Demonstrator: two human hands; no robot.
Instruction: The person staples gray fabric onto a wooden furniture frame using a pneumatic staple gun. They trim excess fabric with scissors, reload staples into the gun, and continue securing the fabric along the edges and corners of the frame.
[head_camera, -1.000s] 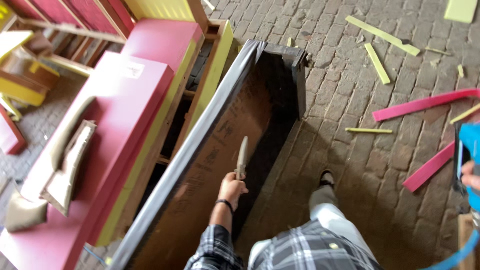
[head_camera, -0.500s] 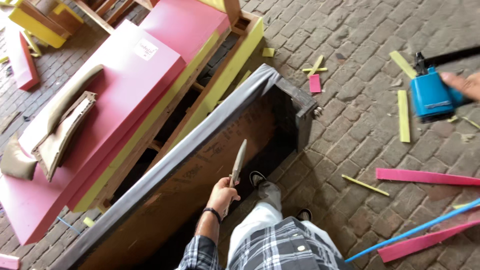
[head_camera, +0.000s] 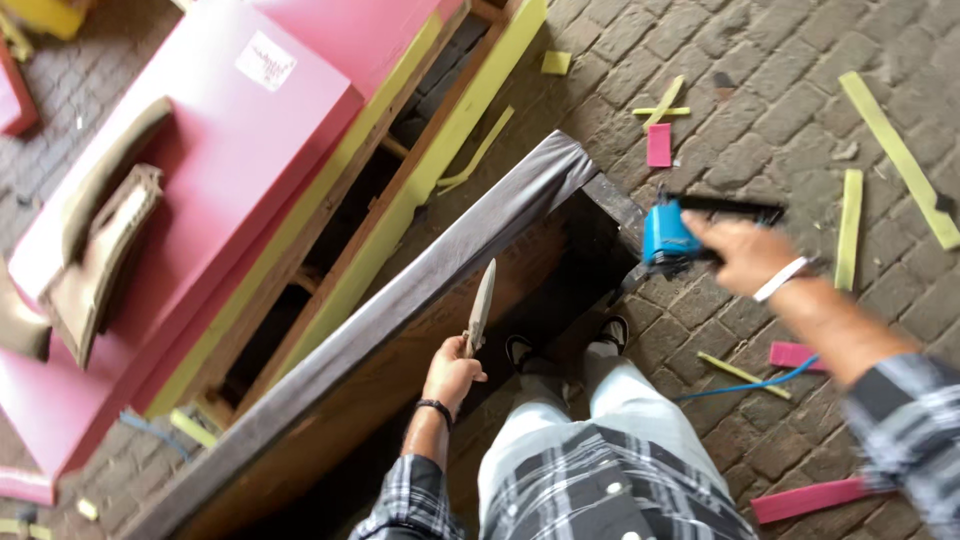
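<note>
While I stood over the brick floor (head_camera: 800, 60), my left hand (head_camera: 452, 374) was closed around the handle of a knife (head_camera: 481, 308), fingers wrapped tight on it, the blade pointing up and away from me toward the dark cloth-covered edge of the wooden frame (head_camera: 440, 275). The knife's tip sat just beside that edge; whether it touched the cloth I could not tell. My right hand (head_camera: 740, 255) was out over the frame's far corner, clamped on a blue staple gun (head_camera: 668, 238), fingers curled over its black top. The hand was blurred, so I could not make out each finger. A blue hose (head_camera: 745, 385) ran along the bricks under my right arm. My shoes (head_camera: 520, 352) stood inside the frame, near its corner. To my left lay pink foam slabs (head_camera: 200, 170) stacked on a yellow-edged wooden frame (head_camera: 420, 190), with tan cushion pieces (head_camera: 95, 255) resting on the pink. Yellow strips (head_camera: 898, 150) and pink strips (head_camera: 808, 498) were scattered over the bricks to my right.
</note>
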